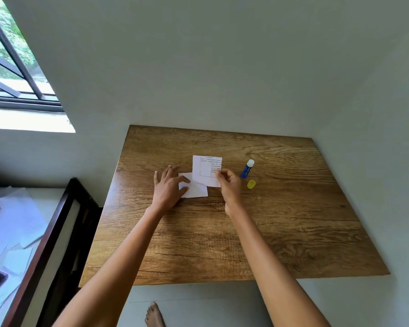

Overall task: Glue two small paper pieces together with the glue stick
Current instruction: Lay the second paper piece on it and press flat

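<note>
Left hand flat, pinning blank white paper piece to wooden worktop; right hand pinches printed white paper piece, overlapping it for sticking. Uncapped blue glue stick beside yellow cap.

Wooden table against pale wall, barred window left, daylight

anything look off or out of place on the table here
Nothing looks damaged or spilled. The glue stick lies uncapped on the table, its yellow cap loose just in front of it. The printed paper, pinched by the right hand, overlaps the blank paper under the left hand at a skewed angle.
</note>
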Tool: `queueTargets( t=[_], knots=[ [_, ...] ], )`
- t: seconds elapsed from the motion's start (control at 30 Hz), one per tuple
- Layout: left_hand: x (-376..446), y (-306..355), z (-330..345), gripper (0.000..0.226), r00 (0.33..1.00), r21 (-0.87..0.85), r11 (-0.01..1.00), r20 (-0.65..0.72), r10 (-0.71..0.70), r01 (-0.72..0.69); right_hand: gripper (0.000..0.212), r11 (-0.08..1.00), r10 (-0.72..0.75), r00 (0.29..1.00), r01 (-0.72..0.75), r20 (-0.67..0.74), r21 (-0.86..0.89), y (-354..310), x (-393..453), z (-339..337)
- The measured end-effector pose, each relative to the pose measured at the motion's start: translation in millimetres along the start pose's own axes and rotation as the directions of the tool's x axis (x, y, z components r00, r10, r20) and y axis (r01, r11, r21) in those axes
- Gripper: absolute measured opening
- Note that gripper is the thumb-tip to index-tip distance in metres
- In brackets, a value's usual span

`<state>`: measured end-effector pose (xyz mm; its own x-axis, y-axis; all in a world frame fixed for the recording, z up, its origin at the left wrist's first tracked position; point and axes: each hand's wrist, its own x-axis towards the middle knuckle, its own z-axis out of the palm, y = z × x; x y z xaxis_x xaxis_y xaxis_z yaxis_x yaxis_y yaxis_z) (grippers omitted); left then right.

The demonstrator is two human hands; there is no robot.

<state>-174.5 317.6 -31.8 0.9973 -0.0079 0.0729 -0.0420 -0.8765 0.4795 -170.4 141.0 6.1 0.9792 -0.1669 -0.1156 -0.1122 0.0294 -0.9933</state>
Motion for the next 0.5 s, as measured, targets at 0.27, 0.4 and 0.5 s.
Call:
queueTargets(
  t=[0.27, 0.4, 0.5],
  knots=[
    [1, 19, -31, 0.031, 0.962, -0.372, 0.915, -0.148, -0.229, 0.16, 0.017, 0.985, -0.149, 0.984, 0.156, 0.1, -0.067, -8, 0, 6],
    [6, 30, -57, 0.046, 0.898, -0.825, 0.454, 0.135, -0.42, 0.336, 0.021, 0.95, -0.238, 0.952, 0.269, 0.191, -0.156, -11, 4, 6],
    [7, 27, -63, 0.038, 0.89, -0.834, 0.366, 0.286, -0.354, 0.413, 0.022, 0.928, -0.26, 0.936, 0.311, 0.237, -0.207, -8, 5, 5]
  ],
)
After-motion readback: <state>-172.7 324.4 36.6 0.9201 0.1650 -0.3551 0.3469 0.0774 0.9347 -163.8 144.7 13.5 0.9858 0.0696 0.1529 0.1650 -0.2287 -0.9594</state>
